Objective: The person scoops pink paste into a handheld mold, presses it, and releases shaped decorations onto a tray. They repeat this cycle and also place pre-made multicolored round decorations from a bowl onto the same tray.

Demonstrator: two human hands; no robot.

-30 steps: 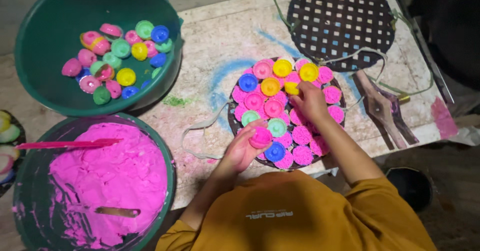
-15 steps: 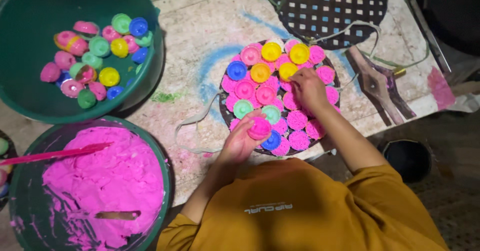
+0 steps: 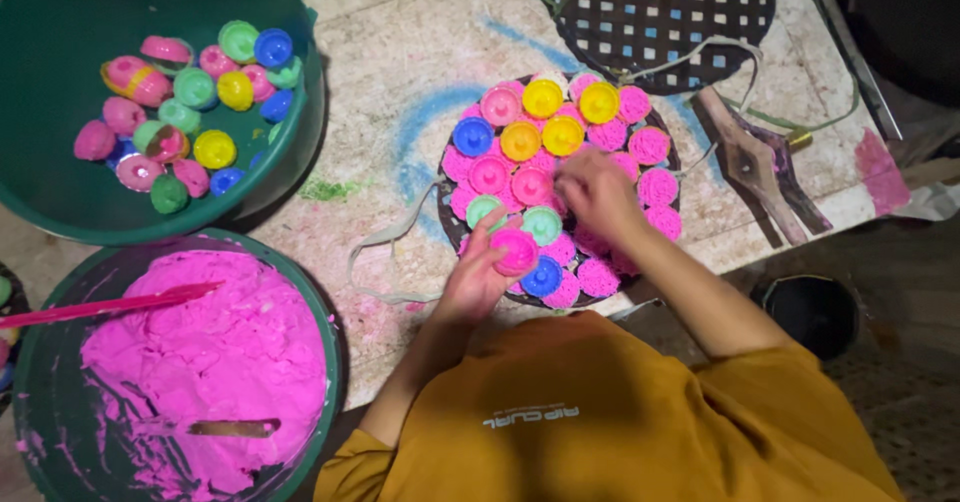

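Resting against the left hand fingertips, a pink mould.

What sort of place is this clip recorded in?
Probably a small home workshop for moulding pink paste: a dye-stained stone worktable, a green tub of pink paste, and a round woven tray of small coloured plastic moulds.

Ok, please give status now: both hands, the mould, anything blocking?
Left hand grips pink mould over round tray. Right hand rests on pink cakes, grip unclear. Nothing blocking.
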